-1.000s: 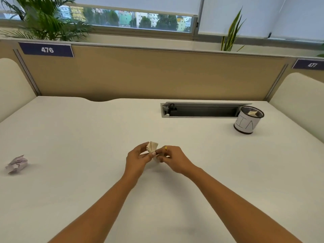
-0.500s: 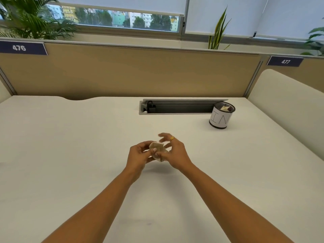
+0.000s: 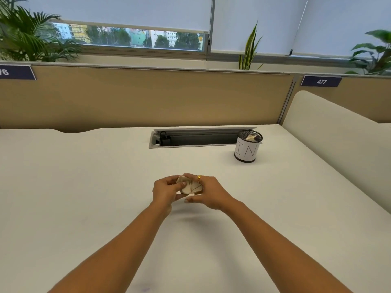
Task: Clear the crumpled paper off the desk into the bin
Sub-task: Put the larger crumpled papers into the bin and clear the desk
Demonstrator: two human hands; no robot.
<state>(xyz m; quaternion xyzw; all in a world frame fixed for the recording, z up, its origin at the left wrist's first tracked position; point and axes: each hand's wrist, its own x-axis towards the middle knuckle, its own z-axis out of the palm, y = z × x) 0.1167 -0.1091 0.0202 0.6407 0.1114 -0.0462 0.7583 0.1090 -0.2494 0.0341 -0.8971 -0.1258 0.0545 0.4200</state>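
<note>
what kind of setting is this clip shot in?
Most likely an open-plan office workstation: a white desk fenced by a tan partition, a numbered seat label reading 477 on the next bay, and a cable tray sunk into the desktop.

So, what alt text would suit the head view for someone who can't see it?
A person's left hand and right hand hold a crumpled paper together over a white desk. A small bin with a scrap inside stands farther back, to the right.

Your crumpled paper [image 3: 189,187] half hidden by your fingers [image 3: 170,183], your forearms [image 3: 118,250] cut off at the bottom edge, left number label [image 3: 17,72] clipped.
</note>
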